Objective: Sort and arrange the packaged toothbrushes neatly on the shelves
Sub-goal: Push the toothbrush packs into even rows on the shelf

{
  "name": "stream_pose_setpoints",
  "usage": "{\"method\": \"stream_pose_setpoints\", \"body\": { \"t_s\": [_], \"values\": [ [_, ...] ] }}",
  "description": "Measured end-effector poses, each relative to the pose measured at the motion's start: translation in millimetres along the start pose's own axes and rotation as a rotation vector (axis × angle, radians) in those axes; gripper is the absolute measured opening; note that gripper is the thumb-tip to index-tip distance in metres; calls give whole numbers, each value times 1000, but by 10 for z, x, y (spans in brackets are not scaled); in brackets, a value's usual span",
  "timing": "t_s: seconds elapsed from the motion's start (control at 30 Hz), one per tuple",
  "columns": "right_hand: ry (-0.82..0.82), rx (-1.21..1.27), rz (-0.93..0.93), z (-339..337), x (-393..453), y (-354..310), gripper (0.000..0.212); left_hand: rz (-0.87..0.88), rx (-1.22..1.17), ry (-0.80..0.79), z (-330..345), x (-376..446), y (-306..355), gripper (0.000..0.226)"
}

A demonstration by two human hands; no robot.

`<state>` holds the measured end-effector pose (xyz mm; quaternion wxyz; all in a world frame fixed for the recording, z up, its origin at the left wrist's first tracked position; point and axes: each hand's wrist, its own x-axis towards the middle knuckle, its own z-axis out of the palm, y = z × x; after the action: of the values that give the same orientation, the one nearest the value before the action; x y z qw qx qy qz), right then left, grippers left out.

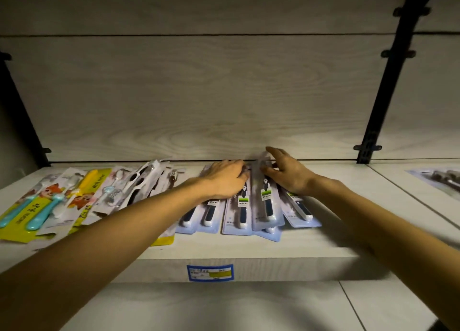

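Both hands work the blue toothbrush packs (267,206): left hand (224,179) presses flat, right hand (288,174) pinches one.

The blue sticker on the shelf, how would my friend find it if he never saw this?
Start at the pale wooden shelf holding the packaged toothbrushes. Look down its front edge, below the pale blue packs between the two arms. The price label sits there: a small blue-bordered rectangle with a yellow patch, the only thing stuck on that edge.

I see a dim, warm-tinted view; light falls mid-frame on the back panel (224,94), corners sink dark. Arms cast shadows on the shelf (249,246). Wide-angle bends the edges; edges look soft.
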<state>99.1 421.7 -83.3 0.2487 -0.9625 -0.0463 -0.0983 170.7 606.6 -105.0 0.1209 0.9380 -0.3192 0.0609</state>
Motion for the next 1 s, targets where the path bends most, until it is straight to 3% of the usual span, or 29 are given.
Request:
{"method": "stream_pose_setpoints", "body": {
  "t_s": [0.17,0.33,0.43,0.57,0.67,0.73,0.9,1.0],
  "values": [
    [-15,-20,-16,-64,-41,69,38,-142,-77,24,102,62,154,39],
    [-187,13,16,-134,-8,138,45,-211,-122,62,95,120,288,62],
    [-206,46,64,-131,35,235,49,-183,-122,47,75,106,358,60],
    [-22,436,101,-48,3,378,44,-122,-76,-4,59,100,464,49],
    [17,676,186,-98,-9,451,42,-95,-97,-29,34,120,552,45],
    [-2,597,203,-158,-41,469,42,-81,-98,-51,33,133,595,47],
    [-47,472,160,-257,-120,523,42,-37,-163,-95,35,103,588,77],
    [-102,379,157,-338,-163,611,49,-11,-226,-85,38,90,556,76]
  ]
}}
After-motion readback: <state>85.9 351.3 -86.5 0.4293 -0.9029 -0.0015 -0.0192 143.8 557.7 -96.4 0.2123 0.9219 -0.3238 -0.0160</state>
